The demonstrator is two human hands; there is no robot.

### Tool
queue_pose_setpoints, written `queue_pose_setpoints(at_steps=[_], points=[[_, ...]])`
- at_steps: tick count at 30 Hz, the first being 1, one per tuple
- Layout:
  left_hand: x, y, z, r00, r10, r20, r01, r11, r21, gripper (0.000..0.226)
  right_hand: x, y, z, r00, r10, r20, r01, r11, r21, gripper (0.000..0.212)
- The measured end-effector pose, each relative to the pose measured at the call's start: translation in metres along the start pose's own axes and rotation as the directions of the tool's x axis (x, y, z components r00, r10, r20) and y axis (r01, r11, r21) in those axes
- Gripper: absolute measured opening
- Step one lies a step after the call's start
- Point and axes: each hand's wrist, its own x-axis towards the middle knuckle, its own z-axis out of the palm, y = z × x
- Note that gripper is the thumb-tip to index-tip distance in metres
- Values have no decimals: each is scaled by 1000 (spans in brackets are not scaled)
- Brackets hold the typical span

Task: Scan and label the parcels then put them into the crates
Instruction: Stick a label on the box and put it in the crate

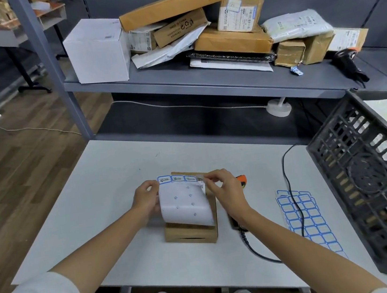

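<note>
A small brown cardboard parcel (191, 234) lies on the white table (92, 208) in front of me. Above it I hold a curled white label sheet (184, 202) with a row of blue-bordered labels along its top edge. My left hand (146, 200) grips the sheet's left side. My right hand (222, 189) pinches the sheet's top right corner, at the last label. A handheld scanner with an orange tip (241, 180) lies on the table, mostly hidden behind my right hand. A black crate (375, 186) stands tilted at the right.
More blue label sheets (306, 220) lie right of the parcel, crossed by a black cable (292, 197). The grey shelf (203, 81) behind holds several parcels: a white box (97, 50), brown boxes (232, 39), a white bag (297, 24). A second black scanner (349, 66) rests there.
</note>
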Motion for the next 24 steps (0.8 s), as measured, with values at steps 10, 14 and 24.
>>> queue_pose_setpoints(at_steps=[10, 14, 24], points=[[15, -8, -54, 957, 43, -287, -23, 997, 72, 24, -17, 43, 18, 971, -144, 193, 211, 894, -396, 17], [12, -14, -50, 952, 31, -303, -11, 998, 68, 26, -16, 52, 29, 938, -264, 224, 344, 786, -514, 6], [13, -10, -40, 953, 43, -301, -26, 998, 59, 27, -22, 67, 31, 913, -287, 289, 400, 768, -500, 5]])
